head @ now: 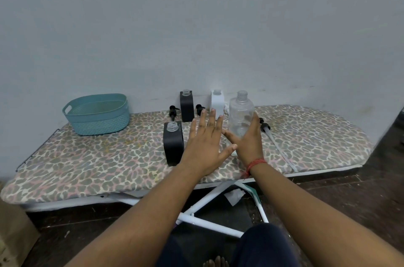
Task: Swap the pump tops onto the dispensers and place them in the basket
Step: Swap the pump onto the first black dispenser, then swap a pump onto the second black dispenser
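Observation:
My right hand (248,142) wraps the lower part of an uncapped clear bottle (240,109) standing on the ironing board, thumb on its left and fingers on its right. My left hand (204,142) hovers flat beside it with fingers spread and holds nothing. Two black square dispensers stand without tops, one near (172,144) and one farther back (187,106). A white dispenser (217,100) stands by the wall. Black pump tops lie at the back left (173,110), in the middle (199,109), and right of the clear bottle (265,127) with a long tube. The teal basket (98,121) holds nothing.
The leopard-print ironing board (109,157) stands against a pale blue wall, its white legs showing below the front edge. A scrap of white paper (235,195) lies on the dark floor. A brown box (15,236) sits at the lower left.

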`<action>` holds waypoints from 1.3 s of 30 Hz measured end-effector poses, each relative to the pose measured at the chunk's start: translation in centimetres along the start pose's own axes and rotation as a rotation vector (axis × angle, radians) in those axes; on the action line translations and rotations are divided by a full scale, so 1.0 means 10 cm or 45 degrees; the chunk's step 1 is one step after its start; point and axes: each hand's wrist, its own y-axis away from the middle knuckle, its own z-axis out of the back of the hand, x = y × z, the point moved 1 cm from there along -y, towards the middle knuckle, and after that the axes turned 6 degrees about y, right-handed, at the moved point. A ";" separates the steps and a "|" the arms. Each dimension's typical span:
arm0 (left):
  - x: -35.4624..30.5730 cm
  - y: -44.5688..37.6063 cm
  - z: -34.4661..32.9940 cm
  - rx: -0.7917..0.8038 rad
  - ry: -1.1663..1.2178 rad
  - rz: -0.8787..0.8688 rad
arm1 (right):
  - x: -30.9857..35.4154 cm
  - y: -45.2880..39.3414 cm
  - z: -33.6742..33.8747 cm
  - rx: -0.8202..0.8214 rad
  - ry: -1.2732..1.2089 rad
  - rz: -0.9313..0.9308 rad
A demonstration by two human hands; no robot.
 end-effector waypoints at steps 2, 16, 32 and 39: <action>0.01 0.01 -0.06 0.022 0.012 0.024 | 0.00 0.00 0.02 0.020 0.009 0.002; -0.01 0.17 0.00 0.057 -0.045 0.017 | -0.01 0.13 0.30 0.092 0.130 -0.056; 0.30 0.60 0.95 -0.233 -0.112 0.091 | 1.09 0.51 0.41 -0.042 0.376 0.502; 0.93 0.82 0.87 -0.244 0.227 0.422 | 1.17 0.64 -0.28 0.344 0.223 0.292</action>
